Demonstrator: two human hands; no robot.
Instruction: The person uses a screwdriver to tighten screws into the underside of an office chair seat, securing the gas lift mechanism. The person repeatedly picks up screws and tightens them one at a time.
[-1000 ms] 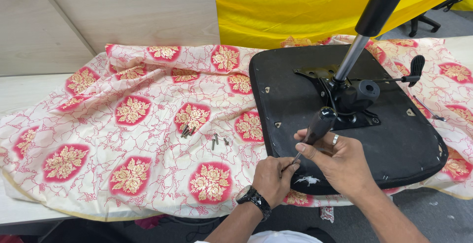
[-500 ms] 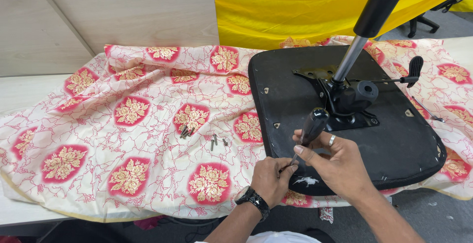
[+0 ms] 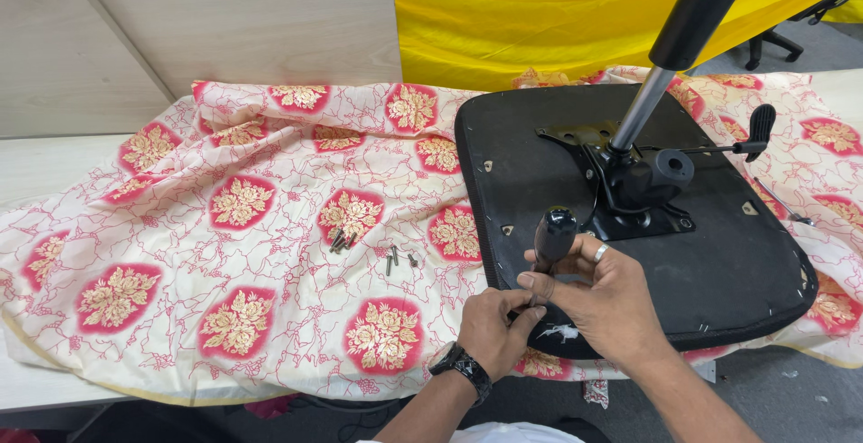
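The black-handled screwdriver point(image 3: 552, 238) stands nearly upright over the near left edge of the upturned black chair seat pan point(image 3: 746, 263), which lies underside up on the table with its metal mechanism plate and gas-lift column point(image 3: 640, 110) rising from the middle. The tip is hidden behind the fingers, so whether it sits in a screw cannot be told; if it is only loosely seated, it looks likely to slip off and gouge the seat or jab the hand steadying it. The seat rests on a loose cream cloth with red and gold floral medallions point(image 3: 243, 254), which could let it slide under pressure. The right hand point(image 3: 600, 297), a ring on one finger, has its fingers curled and clamped on the lower handle, wrist angled in from below. The left hand point(image 3: 492, 328), wearing a dark wristwatch, pinches with fingers together low at the shaft. A few small dark screws point(image 3: 342, 242) lie on the cloth well to the left and could roll off.
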